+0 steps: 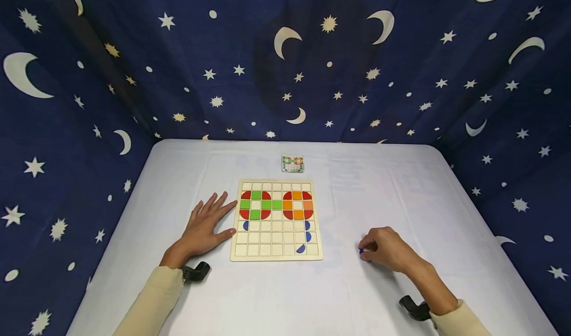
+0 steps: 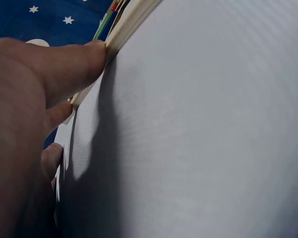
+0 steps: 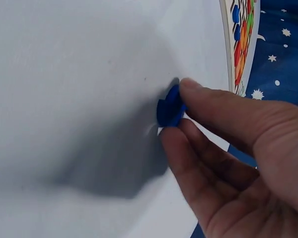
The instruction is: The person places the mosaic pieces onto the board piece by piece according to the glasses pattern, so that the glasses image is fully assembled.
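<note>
A wooden grid board [image 1: 276,237] lies on the white table, with red, green and orange tiles in its upper rows and a few blue pieces [image 1: 307,236] lower down. My left hand [image 1: 206,227] lies flat beside the board's left edge, fingers spread, thumb tip [image 2: 92,54] touching the board's side [image 2: 131,22]. To the right of the board my right hand [image 1: 384,249] rests on the table and pinches small blue pieces [image 3: 170,107] between thumb and fingers. The same blue pieces [image 1: 361,251] peek out at the fingertips in the head view.
A small pattern card [image 1: 292,163] lies behind the board near the table's far edge. A dark blue cloth with moons and stars [image 1: 285,53] walls in the table [image 1: 401,187] at the back and both sides. The board's edge [image 3: 228,44] shows in the right wrist view.
</note>
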